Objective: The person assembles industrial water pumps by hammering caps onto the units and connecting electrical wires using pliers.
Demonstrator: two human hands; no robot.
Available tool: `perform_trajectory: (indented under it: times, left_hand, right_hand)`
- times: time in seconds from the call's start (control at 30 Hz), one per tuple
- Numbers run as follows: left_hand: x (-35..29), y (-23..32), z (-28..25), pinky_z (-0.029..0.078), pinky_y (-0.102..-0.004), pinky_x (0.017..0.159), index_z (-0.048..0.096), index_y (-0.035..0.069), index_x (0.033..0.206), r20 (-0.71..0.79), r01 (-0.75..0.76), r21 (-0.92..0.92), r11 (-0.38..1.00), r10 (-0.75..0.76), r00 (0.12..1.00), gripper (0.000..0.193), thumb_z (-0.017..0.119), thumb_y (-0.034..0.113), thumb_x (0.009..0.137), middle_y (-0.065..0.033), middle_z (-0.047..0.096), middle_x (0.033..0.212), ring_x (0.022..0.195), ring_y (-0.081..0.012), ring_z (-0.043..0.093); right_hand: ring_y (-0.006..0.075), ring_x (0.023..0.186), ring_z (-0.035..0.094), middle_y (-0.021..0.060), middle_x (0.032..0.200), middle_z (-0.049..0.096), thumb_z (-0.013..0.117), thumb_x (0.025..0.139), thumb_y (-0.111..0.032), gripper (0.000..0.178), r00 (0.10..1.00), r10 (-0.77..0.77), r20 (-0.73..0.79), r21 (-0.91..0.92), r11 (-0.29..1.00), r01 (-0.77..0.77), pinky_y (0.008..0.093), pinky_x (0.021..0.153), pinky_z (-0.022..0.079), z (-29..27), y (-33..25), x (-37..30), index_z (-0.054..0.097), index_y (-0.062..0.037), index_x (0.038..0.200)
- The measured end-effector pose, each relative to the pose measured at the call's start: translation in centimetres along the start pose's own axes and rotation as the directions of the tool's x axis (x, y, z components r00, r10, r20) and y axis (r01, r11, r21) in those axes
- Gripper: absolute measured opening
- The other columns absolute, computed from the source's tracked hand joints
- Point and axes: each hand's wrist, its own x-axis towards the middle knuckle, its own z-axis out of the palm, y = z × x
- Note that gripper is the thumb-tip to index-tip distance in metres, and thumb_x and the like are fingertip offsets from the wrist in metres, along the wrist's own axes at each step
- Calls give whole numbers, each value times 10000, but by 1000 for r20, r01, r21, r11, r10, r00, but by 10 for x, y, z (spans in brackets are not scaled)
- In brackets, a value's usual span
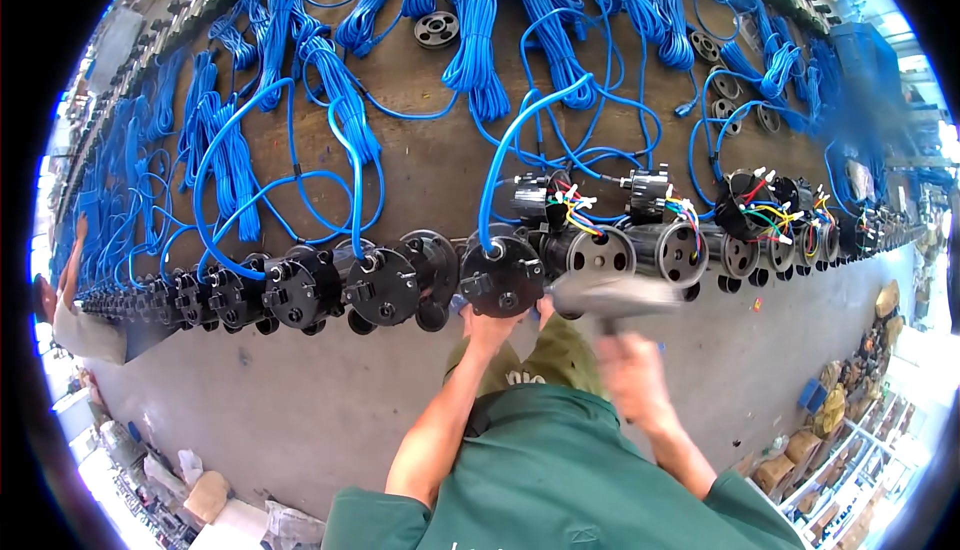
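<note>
Along the brown workbench (420, 165), a row of black motor housings (300, 290) runs left of the capped motor (502, 277), blue cables (480, 30) coiled behind. The left hand (492, 325) grips that motor from below at the bench edge. Right of it, the right hand (632, 375) is clenched on a blurred hammer (615, 295). Grey concrete floor (300, 410) lies beneath.

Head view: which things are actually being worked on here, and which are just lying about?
In hand:
- left hand steadying black end cap
- right hand swinging blurred hammer
- cap's blue cable

Lying about:
- loose pulley wheel
- coiled blue cables
- cardboard boxes
</note>
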Motion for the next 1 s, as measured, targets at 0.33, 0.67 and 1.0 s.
perform_trajectory:
  times: [0.33,0.67,1.0]
  left_hand:
    - [6,72,-1,518,-299,624,639,61,1184,23,185,-252,950,-185,982,411,734,-46,798,-19,646,961,765,-129,612]
    - [1,34,3,538,-304,650,642,45,1179,-7,61,-216,975,-64,998,402,734,-64,803,-25,661,953,783,-142,640]
    - [1,-15,3,531,-305,655,650,40,1125,-20,-10,-45,999,9,1000,322,745,-38,828,-27,681,955,798,-133,641]
  right_hand:
    - [60,549,437,-28,641,481,550,1101,-446,472,935,-346,-83,186,916,355,234,469,343,-14,-37,-6,548,-50,843]
    - [50,503,383,-22,631,447,451,1136,-435,522,961,-266,-71,385,882,272,255,451,320,-29,-64,-18,503,-41,797]
    - [35,573,376,-53,641,436,524,1104,-484,502,999,34,-1,280,959,-33,237,495,297,-26,-57,-29,540,-54,845]
